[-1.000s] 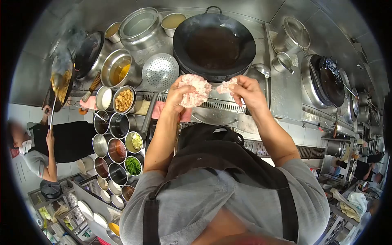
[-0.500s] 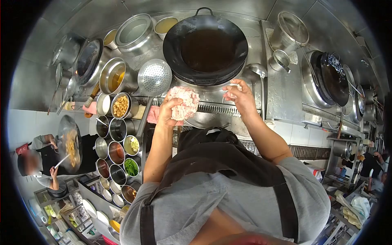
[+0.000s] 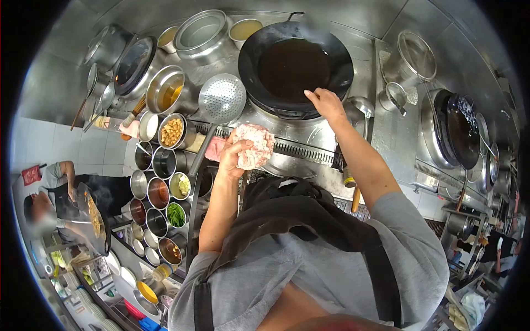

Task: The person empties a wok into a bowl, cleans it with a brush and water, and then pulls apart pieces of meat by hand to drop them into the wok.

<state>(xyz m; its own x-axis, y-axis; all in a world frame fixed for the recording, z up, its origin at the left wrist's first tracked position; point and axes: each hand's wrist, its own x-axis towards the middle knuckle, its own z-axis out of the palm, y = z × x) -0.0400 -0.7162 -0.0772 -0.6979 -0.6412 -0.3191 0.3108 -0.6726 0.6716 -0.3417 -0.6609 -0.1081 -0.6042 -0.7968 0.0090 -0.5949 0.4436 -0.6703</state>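
My left hand (image 3: 231, 158) is wrapped round a lump of raw pale-pink meat (image 3: 255, 145) in front of the stove. Above the near right part of a big black wok (image 3: 338, 75), my right hand (image 3: 327, 103) has thumb and fingertips pinched together; whatever they hold, if anything, is too small to make out. Dark liquid (image 3: 295, 62) lies in the wok. Left of the wok rests a perforated skimmer (image 3: 222, 98), its handle pointing toward me. A ladle (image 3: 361, 106) lies just right of my right hand.
Metal pots of ingredients, including a pot of brown chunks (image 3: 171, 131) and chopped greens (image 3: 176, 215), crowd my left. A second wok (image 3: 462, 132) stands at the right, near a wire strainer (image 3: 417, 54). At far left a co-worker (image 3: 55, 187) holds a pan of food.
My right hand has moved forward from beside the meat, where it pinched a small piece, to above the wok. My left hand still holds the lump. The co-worker's pan has dropped lower.
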